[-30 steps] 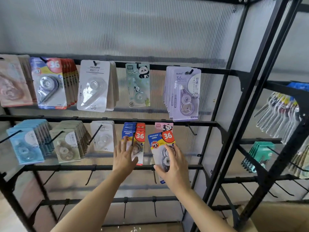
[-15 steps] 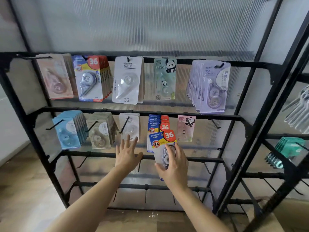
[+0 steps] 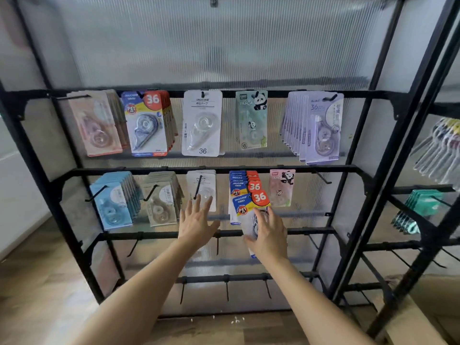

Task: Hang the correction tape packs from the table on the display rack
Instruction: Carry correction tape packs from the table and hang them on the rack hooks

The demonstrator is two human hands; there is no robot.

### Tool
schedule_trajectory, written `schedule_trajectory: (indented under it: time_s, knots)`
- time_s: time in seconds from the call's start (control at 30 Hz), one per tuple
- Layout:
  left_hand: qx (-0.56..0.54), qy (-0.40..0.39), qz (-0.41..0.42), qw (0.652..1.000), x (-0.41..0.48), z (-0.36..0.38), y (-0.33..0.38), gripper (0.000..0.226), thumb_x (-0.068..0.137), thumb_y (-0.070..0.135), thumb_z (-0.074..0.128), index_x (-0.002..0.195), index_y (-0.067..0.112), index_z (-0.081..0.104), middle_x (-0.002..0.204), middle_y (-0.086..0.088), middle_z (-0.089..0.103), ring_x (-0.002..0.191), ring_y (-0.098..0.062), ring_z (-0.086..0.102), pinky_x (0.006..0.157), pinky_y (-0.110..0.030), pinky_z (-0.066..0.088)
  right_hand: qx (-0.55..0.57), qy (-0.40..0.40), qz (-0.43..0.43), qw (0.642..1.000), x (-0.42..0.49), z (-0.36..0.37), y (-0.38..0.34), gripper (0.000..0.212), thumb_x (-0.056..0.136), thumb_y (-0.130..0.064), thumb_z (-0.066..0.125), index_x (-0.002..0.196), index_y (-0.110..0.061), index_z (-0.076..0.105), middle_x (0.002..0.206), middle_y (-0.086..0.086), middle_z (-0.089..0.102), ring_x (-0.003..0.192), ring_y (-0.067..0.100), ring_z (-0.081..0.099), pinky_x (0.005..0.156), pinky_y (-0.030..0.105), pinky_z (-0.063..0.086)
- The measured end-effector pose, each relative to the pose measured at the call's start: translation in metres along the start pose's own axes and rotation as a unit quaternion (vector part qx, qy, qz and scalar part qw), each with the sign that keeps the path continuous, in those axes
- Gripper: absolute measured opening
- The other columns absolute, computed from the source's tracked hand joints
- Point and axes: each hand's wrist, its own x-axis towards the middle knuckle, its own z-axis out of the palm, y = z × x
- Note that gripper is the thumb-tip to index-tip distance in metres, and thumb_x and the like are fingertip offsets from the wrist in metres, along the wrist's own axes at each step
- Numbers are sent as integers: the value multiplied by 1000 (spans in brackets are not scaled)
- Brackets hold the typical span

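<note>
Gripping the pack (image 3: 251,207) by its lower half, the right hand (image 3: 270,235) is holding it upright against the rack (image 3: 159,170), in front of the middle row. Its fingers are curling round the clear blister, with the thumb at the pack's left edge. The pack's top, bearing a red "36", is overlapping the stack (image 3: 240,181) of matching packs hanging from the middle bar. Whether its hole is sitting on the hook cannot be told. The pack's lower end is reaching past the next bar down.

The left hand (image 3: 196,224) is carrying nothing. Its fingers are straight and spread, palm facing the rack, and the fingertips are lying over the bottom edge of the white pack (image 3: 202,181) just left of the stack. Contact there cannot be confirmed.

A panda pack (image 3: 281,188) is hanging just right of the stack. The top row is carrying five groups of packs. Hooks (image 3: 227,291) are jutting from the lower bars. Teal packs (image 3: 423,202) are hanging further right, past the rack's side post.
</note>
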Motion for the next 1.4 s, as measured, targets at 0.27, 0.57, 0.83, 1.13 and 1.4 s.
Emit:
schedule_trajectory:
  time_s: [0.27,0.57,0.83,1.13,1.4]
  knots:
    - [-42,16,15,999,26,-2,2,71,97,46,43,151,35,-1,159,-2,-13,146,-28,-11,117,-44,-3,-33,-62,3,997,36,10,-1,72,82,-47,66,141,-23,31,150,8,22,133,28,31,104,40,37]
    - [-46,-3,14,999,48,17,-8,70,97,48,42,150,37,-3,159,0,-15,146,-26,-11,118,-43,-2,-69,-85,18,994,73,28,-2,83,83,-49,66,146,-21,21,153,11,13,134,30,27,104,40,35]
    - [-42,-75,34,996,25,9,-27,73,96,48,45,151,34,-1,160,1,-9,146,-28,-7,117,-47,1,-115,-133,0,984,55,18,-6,74,89,-42,60,148,-23,20,156,11,7,141,35,19,110,44,32]
    - [-30,-78,36,996,-39,4,-30,73,94,49,48,151,38,3,160,-1,0,146,-30,2,117,-48,5,-146,-188,14,971,-10,-32,-8,69,96,-38,49,151,-24,10,159,14,5,145,33,12,116,45,18]
    - [-6,-59,3,998,-96,-17,-32,74,94,46,51,152,32,6,160,-3,1,146,-28,3,118,-48,6,-178,-223,13,958,-52,-68,-6,72,95,-39,50,152,-24,9,158,13,8,141,36,18,111,46,20]
